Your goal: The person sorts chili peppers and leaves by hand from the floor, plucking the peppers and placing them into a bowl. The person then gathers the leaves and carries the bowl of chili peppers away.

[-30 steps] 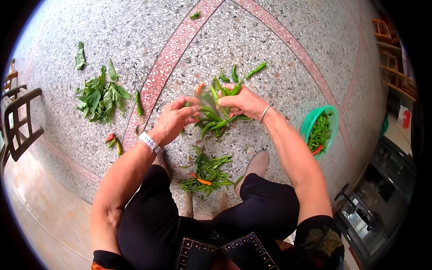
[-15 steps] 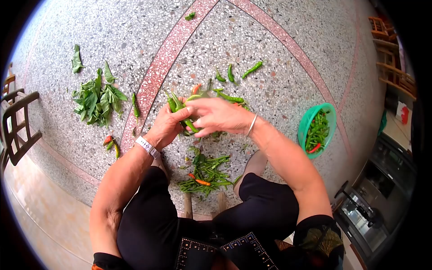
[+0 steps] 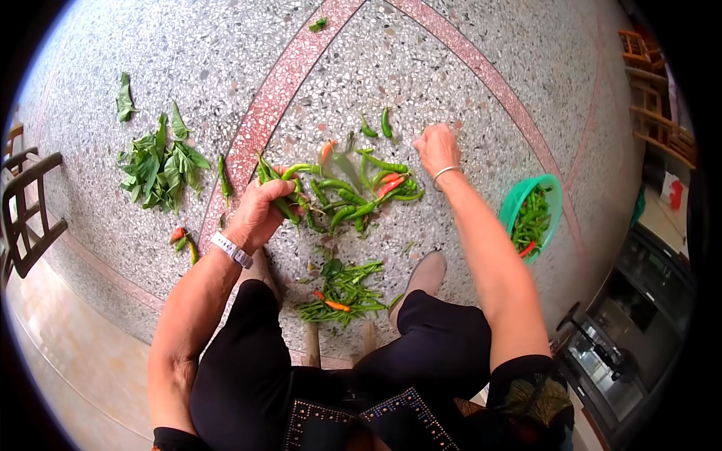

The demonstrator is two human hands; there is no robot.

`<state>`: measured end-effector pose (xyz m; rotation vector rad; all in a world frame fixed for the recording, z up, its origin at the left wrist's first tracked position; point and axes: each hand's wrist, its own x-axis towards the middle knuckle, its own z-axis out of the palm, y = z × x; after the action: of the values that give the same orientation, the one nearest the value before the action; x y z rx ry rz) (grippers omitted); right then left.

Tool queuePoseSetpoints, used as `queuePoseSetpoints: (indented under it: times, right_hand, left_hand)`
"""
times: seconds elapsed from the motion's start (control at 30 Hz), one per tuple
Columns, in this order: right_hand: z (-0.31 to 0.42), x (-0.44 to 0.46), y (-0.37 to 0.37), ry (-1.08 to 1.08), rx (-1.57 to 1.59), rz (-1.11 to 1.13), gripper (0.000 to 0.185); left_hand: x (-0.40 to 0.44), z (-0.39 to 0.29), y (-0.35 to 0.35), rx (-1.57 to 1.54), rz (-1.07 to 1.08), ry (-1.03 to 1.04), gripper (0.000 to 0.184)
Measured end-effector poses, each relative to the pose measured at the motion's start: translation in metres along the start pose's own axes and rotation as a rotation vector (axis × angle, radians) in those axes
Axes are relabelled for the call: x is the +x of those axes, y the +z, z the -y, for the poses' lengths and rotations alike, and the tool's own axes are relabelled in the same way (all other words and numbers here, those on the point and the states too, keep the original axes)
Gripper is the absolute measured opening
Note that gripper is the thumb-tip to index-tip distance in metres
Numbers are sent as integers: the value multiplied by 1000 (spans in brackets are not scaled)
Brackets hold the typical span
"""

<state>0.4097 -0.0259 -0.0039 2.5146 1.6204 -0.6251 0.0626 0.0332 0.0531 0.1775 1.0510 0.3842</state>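
My left hand (image 3: 259, 210) is closed around a bunch of green chili peppers (image 3: 282, 203), their ends sticking out past the thumb and fingers. Off to the right, my right hand (image 3: 438, 152) is closed in a fist low over the floor. The green chili that lay at that spot no longer shows outside the fist; the fingers hide what they grip. Between my hands lies a loose pile of green chilies (image 3: 350, 199) with a few red and orange ones. Above it are two single green chilies (image 3: 386, 122), near my right hand.
A green plastic basket (image 3: 557, 197) holding chilies stands at the right. Plucked green leaves (image 3: 162, 167) are heaped at the left. Chili stems and bits (image 3: 350, 289) lie between my feet. A wooden chair (image 3: 30, 210) is at the left edge, and a few chilies (image 3: 180, 240) lie near my left forearm.
My right hand has left the left hand and swung right and up to where a single green chili lay; that chili has gone from view. My left hand has shifted slightly left, still gripping its bunch.
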Motion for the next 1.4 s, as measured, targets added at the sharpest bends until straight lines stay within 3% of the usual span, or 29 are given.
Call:
queuePoseSetpoints:
  times: [0.13,0.23,0.33,0.47,0.6,0.8,0.97,1.2,1.3,1.4]
  right_hand:
    - [17,9,3,122,382,-79,40]
    - [49,18,-2,91,482,-70,43]
    - [55,12,16,-193,179,-322,43]
    - [39,11,27,-97,332,-24,43]
    - [33,26,18,-6,336,-50,29]
    - [93,19,-4,22,301,57,27]
    - [91,6,20,-265,355,23,38]
    - [75,8,21,-190,251,32,32]
    - [69,16,23,-55,299,23,29]
    - [63,12,2,101,738,289,22]
  left_hand:
    - [8,2,-20,4,25,40,29]
    - [8,1,-23,-34,0,50,29]
    - [0,-5,-16,-23,-14,56,30]
    - [-5,-7,-19,-71,7,54,36]
    - [-5,-10,-32,-202,119,28,46]
    - [-9,-14,-33,-273,202,14,51]
    - [-8,-14,-35,-315,221,-1,47]
    - [-9,-12,-33,-286,202,24,44]
    - [-2,-5,-41,-328,168,-27,35]
    - [1,2,-45,-264,154,-7,33]
